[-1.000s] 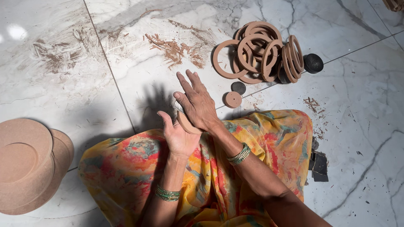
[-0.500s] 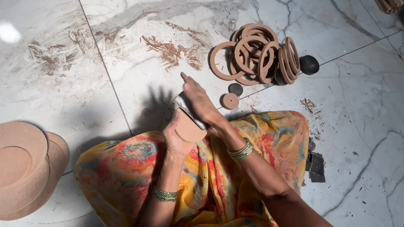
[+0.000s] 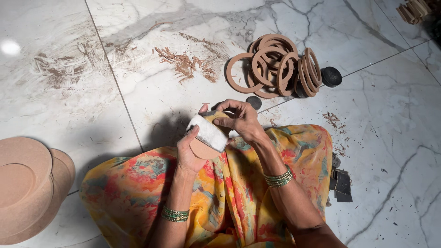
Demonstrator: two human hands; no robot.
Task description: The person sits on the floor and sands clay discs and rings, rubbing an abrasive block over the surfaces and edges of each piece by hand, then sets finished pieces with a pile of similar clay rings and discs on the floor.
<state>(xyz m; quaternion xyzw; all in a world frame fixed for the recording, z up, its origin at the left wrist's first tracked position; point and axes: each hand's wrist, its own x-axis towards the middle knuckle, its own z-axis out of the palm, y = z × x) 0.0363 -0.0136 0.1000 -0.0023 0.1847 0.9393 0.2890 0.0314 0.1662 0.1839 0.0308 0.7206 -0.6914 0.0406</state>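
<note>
My left hand (image 3: 189, 151) holds a small round brown disc (image 3: 202, 149) over my lap, with a white fluffy strip (image 3: 209, 132) laid across its edge. My right hand (image 3: 239, 120) grips the far end of the white strip with fingertips, pressing it on the disc. Both wrists wear green bangles. My lap is covered by a bright orange and yellow patterned cloth (image 3: 239, 193).
A heap of brown wooden rings (image 3: 275, 64) lies on the marble floor ahead, with a black round lid (image 3: 331, 76) beside it and a small dark disc (image 3: 253, 102) nearer. Large brown round plates (image 3: 27, 183) are stacked at left. Brown shavings (image 3: 183, 62) and dark scraps (image 3: 342, 183) litter the floor.
My right hand, flat and open on the left palm before, has curled and now pinches a white strip against the disc. The view has shifted slightly.
</note>
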